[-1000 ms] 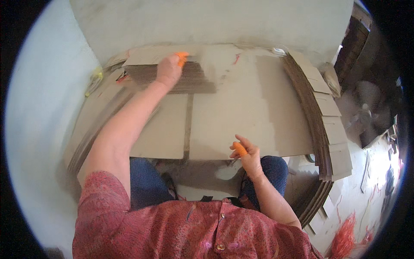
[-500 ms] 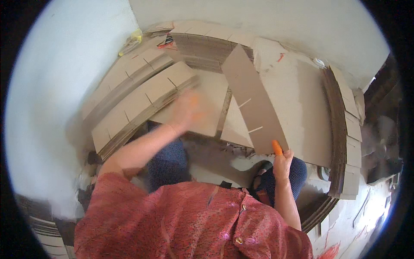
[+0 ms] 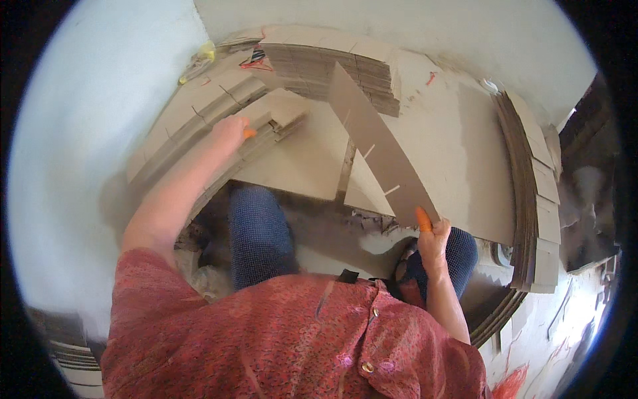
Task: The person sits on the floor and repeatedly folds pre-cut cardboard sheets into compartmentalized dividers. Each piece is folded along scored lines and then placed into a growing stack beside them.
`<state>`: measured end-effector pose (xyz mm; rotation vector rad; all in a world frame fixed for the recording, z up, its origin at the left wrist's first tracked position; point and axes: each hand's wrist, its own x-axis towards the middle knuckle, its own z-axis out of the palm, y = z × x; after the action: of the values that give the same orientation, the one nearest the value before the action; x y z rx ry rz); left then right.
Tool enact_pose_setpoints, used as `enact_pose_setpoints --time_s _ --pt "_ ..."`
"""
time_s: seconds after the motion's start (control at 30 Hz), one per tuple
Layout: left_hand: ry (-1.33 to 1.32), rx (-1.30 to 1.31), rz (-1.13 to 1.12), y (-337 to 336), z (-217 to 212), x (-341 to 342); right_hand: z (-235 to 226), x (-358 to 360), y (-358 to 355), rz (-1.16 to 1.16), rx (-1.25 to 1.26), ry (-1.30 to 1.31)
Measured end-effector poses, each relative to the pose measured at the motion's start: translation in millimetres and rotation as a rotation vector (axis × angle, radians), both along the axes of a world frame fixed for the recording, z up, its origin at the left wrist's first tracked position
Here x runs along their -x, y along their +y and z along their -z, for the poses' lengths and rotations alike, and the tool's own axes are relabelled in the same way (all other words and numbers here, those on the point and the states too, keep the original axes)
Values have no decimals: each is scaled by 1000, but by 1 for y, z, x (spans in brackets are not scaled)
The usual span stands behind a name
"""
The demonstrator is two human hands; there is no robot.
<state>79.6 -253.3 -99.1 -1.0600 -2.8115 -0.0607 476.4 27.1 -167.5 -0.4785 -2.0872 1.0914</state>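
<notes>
My right hand [image 3: 435, 241], with an orange cover on its thumb, grips the near end of a long brown cardboard strip [image 3: 372, 143]. That strip slants up and away to the left, two pale slots showing in its edge. At the near left stack of slotted cardboard strips [image 3: 282, 106], my left hand [image 3: 231, 132] is closed on the edge of a strip that looks tilted up and is smeared by motion. An orange cover shows on one of its fingertips; the other fingers are mostly hidden.
Behind lies another row of slotted strips [image 3: 199, 123] along the wall. Stacked strips [image 3: 332, 63] stand at the back, and a tall stack [image 3: 522, 193] stands on the right. A flat cardboard sheet [image 3: 458, 146] covers the work surface. My knees [image 3: 260, 233] are below its near edge.
My left hand has moved left and away, from the front of the near stack onto it, and a strip there has tilted. My right hand still holds its strip, which has shifted slightly left.
</notes>
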Motion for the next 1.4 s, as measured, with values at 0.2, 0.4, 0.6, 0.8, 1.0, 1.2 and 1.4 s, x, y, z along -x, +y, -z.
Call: enact_pose_setpoints --time_s 0.2,0.4,0.6,0.8,1.0,1.2,1.4 --pt "-274 -165 316 70 -27 -75 -40 5 -27 32 -17 108" --pt "-683 -116 568 110 -49 -202 -52 7 -26 3 -11 -33" --pt "-593 -134 618 120 -36 -214 -46 -9 -14 -15 58 -26" --pt "-507 -204 656 121 -32 -224 -61 -16 -13 -20 147 -127" --pt "-1084 -340 523 123 -32 -209 -12 -11 -6 57 -21 -341" --pt "-322 -325 338 74 17 -124 -54 -15 -8 -19 6 -171" --pt "281 -169 -72 -18 75 -3 -98 40 -13 -86 -677 -123"
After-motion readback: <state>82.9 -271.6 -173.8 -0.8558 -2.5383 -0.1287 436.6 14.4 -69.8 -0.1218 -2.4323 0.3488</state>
